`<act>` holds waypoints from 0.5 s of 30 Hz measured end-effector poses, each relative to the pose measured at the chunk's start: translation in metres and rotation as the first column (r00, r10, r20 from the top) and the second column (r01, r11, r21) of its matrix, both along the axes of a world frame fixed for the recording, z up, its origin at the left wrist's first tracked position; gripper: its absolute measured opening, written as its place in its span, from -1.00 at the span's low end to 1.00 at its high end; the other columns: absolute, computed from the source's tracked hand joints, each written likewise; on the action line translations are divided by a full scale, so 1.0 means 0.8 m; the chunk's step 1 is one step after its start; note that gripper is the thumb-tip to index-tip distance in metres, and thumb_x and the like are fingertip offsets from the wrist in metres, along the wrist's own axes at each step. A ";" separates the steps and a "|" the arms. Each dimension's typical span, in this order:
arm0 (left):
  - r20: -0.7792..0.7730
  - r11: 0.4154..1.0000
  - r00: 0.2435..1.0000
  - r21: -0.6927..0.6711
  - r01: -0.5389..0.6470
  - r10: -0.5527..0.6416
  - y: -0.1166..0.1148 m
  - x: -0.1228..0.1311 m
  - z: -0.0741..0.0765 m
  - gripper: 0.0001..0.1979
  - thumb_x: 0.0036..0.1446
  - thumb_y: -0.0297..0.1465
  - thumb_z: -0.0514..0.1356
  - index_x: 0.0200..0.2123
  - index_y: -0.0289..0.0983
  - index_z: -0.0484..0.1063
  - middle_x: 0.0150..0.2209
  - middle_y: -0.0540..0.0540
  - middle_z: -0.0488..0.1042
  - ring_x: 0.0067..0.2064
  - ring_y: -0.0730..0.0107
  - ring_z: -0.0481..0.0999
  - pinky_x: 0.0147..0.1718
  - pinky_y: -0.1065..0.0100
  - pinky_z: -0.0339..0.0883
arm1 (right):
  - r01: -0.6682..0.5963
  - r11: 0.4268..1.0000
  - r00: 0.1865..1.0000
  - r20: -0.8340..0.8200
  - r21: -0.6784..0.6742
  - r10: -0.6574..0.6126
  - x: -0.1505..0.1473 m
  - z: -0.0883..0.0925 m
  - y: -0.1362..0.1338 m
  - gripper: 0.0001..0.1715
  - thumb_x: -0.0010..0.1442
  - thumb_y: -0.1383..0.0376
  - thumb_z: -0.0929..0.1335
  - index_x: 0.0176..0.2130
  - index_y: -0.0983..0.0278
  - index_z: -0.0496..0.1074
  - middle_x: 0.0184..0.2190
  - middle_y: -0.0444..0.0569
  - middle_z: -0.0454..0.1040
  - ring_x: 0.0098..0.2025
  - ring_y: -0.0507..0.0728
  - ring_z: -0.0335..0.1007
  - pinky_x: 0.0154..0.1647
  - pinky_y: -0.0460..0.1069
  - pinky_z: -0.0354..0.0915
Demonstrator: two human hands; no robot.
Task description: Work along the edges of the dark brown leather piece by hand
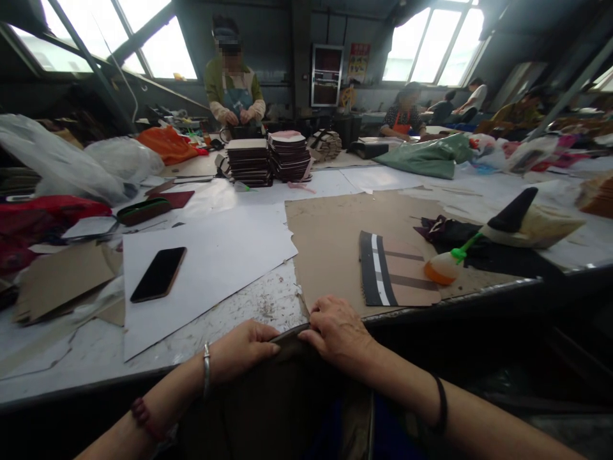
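At the table's front edge, my left hand (pixel 242 350) pinches the upper rim of a dark brown sheet-like piece (pixel 282 396), cloth or leather, I cannot tell which. My right hand (pixel 341 329) grips the same rim a little farther right, fingers curled over it. The piece hangs down towards my lap, its lower part lost in shadow. Right of my right hand lies a striped panel (pixel 395 271) in black, white and tan. Touching its right side is a squeeze bottle (pixel 443 265) with orange liquid and a green nozzle.
A phone (pixel 159 273) lies on white paper (pixel 215 255) to the left. Brown cardboard (pixel 330 236) covers the table's middle. Behind stand stacks of cut pieces (pixel 248 163). A green cloth (pixel 426 156) and plastic bags (pixel 48 160) lie around. A co-worker (pixel 234 96) stands opposite.
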State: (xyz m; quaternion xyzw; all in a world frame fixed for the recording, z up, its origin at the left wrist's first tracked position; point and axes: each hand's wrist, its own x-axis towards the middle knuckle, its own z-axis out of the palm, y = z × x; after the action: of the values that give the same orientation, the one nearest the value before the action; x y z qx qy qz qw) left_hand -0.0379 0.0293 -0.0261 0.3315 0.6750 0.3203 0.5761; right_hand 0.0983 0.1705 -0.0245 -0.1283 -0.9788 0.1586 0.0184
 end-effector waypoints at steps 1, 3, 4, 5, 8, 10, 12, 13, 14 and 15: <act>0.003 1.000 1.000 0.004 0.004 -0.004 0.000 0.000 0.000 -0.70 -0.18 -0.23 0.14 -0.44 -0.36 0.39 -0.59 0.01 0.34 -0.56 0.47 0.24 -0.56 0.47 0.10 | -0.009 1.000 1.000 0.006 0.003 0.009 0.000 0.000 0.000 -0.74 0.08 0.16 0.30 -0.42 0.32 0.42 -0.29 0.01 0.34 -0.18 0.12 0.17 -0.15 -0.01 0.06; 0.013 1.000 1.000 0.012 0.012 -0.012 0.001 -0.001 -0.001 -0.70 -0.17 -0.23 0.14 -0.44 -0.36 0.38 -0.56 -0.01 0.37 -0.54 0.45 0.28 -0.53 0.46 0.14 | -0.005 1.000 0.999 0.034 0.008 0.005 0.001 0.001 0.000 -0.72 0.10 0.15 0.28 -0.41 0.32 0.41 -0.31 0.01 0.35 -0.22 0.12 0.21 -0.19 -0.02 0.09; 0.016 1.000 1.000 0.014 0.014 -0.015 0.001 0.000 -0.001 -0.70 -0.16 -0.23 0.14 -0.43 -0.37 0.38 -0.54 -0.02 0.39 -0.52 0.44 0.29 -0.52 0.46 0.15 | 0.003 1.000 0.999 0.054 0.012 -0.004 0.001 0.002 0.000 -0.70 0.11 0.14 0.26 -0.41 0.32 0.41 -0.33 0.01 0.35 -0.25 0.12 0.22 -0.22 -0.02 0.10; 0.019 1.000 1.000 0.012 0.015 -0.015 0.001 0.000 0.000 -0.70 -0.15 -0.23 0.14 -0.42 -0.37 0.39 -0.53 -0.02 0.40 -0.51 0.42 0.31 -0.51 0.45 0.16 | 0.013 1.000 0.997 0.074 0.015 -0.014 0.001 0.002 0.000 -0.69 0.13 0.14 0.24 -0.40 0.32 0.41 -0.35 0.00 0.36 -0.27 0.12 0.24 -0.25 -0.02 0.11; 0.015 1.000 1.000 0.005 0.016 -0.016 0.002 0.001 0.000 -0.68 -0.14 -0.23 0.14 -0.38 -0.37 0.40 -0.50 -0.04 0.43 -0.47 0.38 0.35 -0.49 0.44 0.20 | 0.034 0.999 0.993 0.116 0.013 -0.035 0.000 0.003 0.000 -0.65 0.15 0.13 0.21 -0.38 0.32 0.41 -0.39 0.01 0.37 -0.33 0.13 0.28 -0.31 -0.02 0.14; 0.014 1.000 1.000 0.005 0.019 -0.019 0.001 0.001 0.000 -0.69 -0.13 -0.23 0.14 -0.37 -0.36 0.40 -0.47 -0.05 0.45 -0.45 0.36 0.37 -0.46 0.43 0.22 | 0.035 0.999 0.992 0.121 0.010 -0.036 -0.001 0.002 0.000 -0.65 0.15 0.13 0.20 -0.37 0.32 0.41 -0.38 0.01 0.38 -0.33 0.13 0.30 -0.33 -0.03 0.15; 0.007 1.000 1.000 0.012 0.025 -0.026 0.001 0.000 -0.002 -0.70 -0.12 -0.23 0.14 -0.38 -0.35 0.40 -0.47 -0.05 0.45 -0.43 0.34 0.38 -0.44 0.41 0.24 | 0.031 0.999 0.992 0.119 0.014 -0.033 -0.001 0.001 0.000 -0.65 0.15 0.13 0.20 -0.36 0.32 0.41 -0.37 0.02 0.38 -0.33 0.13 0.30 -0.32 -0.03 0.15; 0.001 0.999 1.000 0.016 0.030 -0.030 0.000 0.000 -0.002 -0.70 -0.12 -0.23 0.14 -0.38 -0.35 0.40 -0.47 -0.05 0.46 -0.43 0.34 0.39 -0.43 0.41 0.24 | 0.031 0.999 0.993 0.116 0.016 -0.032 -0.001 0.000 0.000 -0.64 0.15 0.12 0.19 -0.36 0.32 0.41 -0.37 0.02 0.38 -0.32 0.14 0.30 -0.31 -0.03 0.15; -0.005 0.999 0.999 0.020 0.034 -0.034 0.000 -0.001 -0.003 -0.70 -0.12 -0.23 0.14 -0.38 -0.36 0.40 -0.46 -0.05 0.46 -0.43 0.33 0.39 -0.43 0.41 0.24 | 0.033 0.999 0.993 0.114 0.017 -0.034 -0.001 0.000 0.000 -0.64 0.15 0.12 0.19 -0.36 0.32 0.41 -0.37 0.02 0.38 -0.32 0.14 0.30 -0.31 -0.03 0.15; -0.010 0.999 0.999 0.025 0.038 -0.038 0.000 -0.001 -0.003 -0.70 -0.11 -0.24 0.14 -0.38 -0.36 0.40 -0.46 -0.06 0.46 -0.42 0.33 0.39 -0.43 0.41 0.24 | 0.036 0.999 0.993 0.113 0.017 -0.037 -0.001 -0.001 0.000 -0.64 0.15 0.12 0.19 -0.36 0.32 0.41 -0.37 0.03 0.38 -0.32 0.14 0.30 -0.30 -0.02 0.15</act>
State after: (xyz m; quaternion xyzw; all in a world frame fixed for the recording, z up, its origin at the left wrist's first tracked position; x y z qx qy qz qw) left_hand -0.0389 0.0296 -0.0289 0.3529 0.6673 0.3160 0.5748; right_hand 0.0971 0.1709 -0.0251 -0.1548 -0.9769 0.1435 -0.0332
